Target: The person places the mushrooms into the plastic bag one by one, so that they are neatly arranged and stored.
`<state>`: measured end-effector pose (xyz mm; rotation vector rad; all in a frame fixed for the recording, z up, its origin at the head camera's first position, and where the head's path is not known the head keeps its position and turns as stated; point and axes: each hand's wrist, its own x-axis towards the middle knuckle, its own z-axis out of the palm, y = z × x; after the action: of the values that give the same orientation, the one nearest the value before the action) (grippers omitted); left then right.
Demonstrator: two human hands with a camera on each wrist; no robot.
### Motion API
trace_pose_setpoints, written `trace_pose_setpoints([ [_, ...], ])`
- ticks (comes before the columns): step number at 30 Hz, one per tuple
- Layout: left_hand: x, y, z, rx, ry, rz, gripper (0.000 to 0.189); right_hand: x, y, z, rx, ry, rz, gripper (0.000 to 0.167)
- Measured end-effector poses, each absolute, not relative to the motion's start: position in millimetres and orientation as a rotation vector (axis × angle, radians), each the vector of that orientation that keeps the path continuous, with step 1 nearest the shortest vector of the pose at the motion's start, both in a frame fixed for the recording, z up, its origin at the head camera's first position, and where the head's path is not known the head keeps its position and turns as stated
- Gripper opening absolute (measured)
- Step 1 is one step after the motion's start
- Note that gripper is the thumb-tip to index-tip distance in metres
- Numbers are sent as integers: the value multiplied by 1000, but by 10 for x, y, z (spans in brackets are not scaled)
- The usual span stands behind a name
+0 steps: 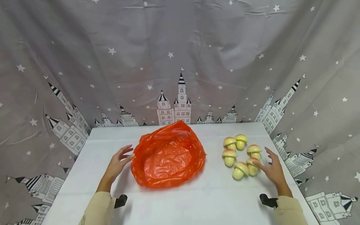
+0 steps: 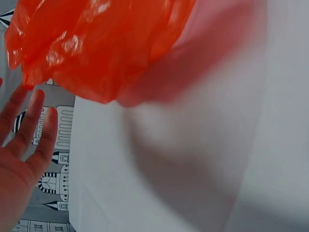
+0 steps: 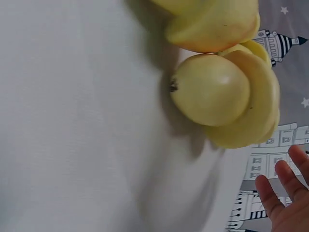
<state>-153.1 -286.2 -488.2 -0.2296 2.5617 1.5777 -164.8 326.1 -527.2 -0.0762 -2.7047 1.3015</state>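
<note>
A red-orange plastic bag (image 1: 168, 161) sits on the table with its mouth spread wide, facing up. My left hand (image 1: 120, 162) is at the bag's left rim, fingers loosely bent and spread, holding nothing. The left wrist view shows those fingertips (image 2: 36, 99) close to the shiny plastic (image 2: 106, 48). Several yellow toy mushrooms with reddish-tinged caps form a loose ring on the right. My right hand (image 1: 271, 168) hovers beside the nearest right mushroom (image 1: 252, 168), its thumb overlapping the cap in the head view. In the right wrist view, the fingers are apart from the mushroom (image 3: 212, 92).
Both the bag and the mushrooms are on a white table (image 1: 180, 206). Behind it and along its sides hangs a grey curtain (image 1: 197, 47) printed with stars and castles. Beyond the near pair stand other mushrooms, including one (image 1: 241, 142) at the back.
</note>
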Motion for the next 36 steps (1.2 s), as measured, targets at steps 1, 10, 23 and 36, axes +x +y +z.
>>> trace_pose_setpoints([
  [1, -1525, -2859, -4887, -247, 2555, 1594, 68, -1636, 3246, -5304, -90, -2696, 1327, 90],
  [10, -1475, -2720, -4998, -324, 2581, 1639, 60, -1508, 3244, -5502, -214, -2644, 1509, 76],
  [23, -1513, -2676, -5025, -550, 2707, 1692, 39, -1516, 3131, -5646, -333, -2603, 1630, 65],
  [36, -1551, -2656, -5057, -658, 2645, 1768, 36, -1522, 3137, -5706, -297, -2518, 1656, 57],
])
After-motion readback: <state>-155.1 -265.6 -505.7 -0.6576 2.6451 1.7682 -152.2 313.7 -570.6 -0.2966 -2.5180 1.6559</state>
